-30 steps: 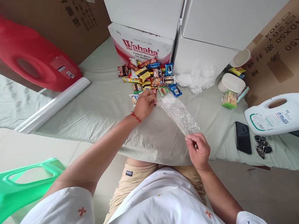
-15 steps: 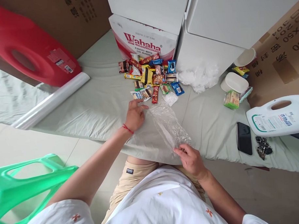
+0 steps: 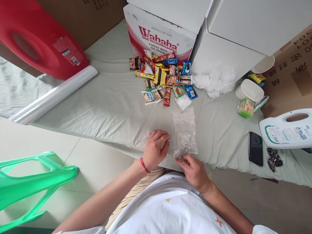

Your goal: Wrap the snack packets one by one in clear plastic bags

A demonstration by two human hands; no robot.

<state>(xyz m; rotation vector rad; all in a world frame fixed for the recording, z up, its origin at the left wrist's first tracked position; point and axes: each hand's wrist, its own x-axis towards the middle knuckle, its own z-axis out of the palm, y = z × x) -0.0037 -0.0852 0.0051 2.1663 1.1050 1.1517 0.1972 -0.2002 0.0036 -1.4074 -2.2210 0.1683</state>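
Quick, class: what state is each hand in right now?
Left hand: curled beside the clear plastic film; whether it grips anything cannot be told.
Right hand: closed, holding the film's near edge.

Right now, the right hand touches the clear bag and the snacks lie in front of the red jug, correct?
No: the head view shows the snacks in front of the Wahaha box, not the red jug. The right hand does touch the clear bag.

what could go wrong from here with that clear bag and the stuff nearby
The thin clear bag is held at its near end by the right hand, so it might crumple or slip. The phone and keys lie near the front edge; a stray elbow could knock them off.
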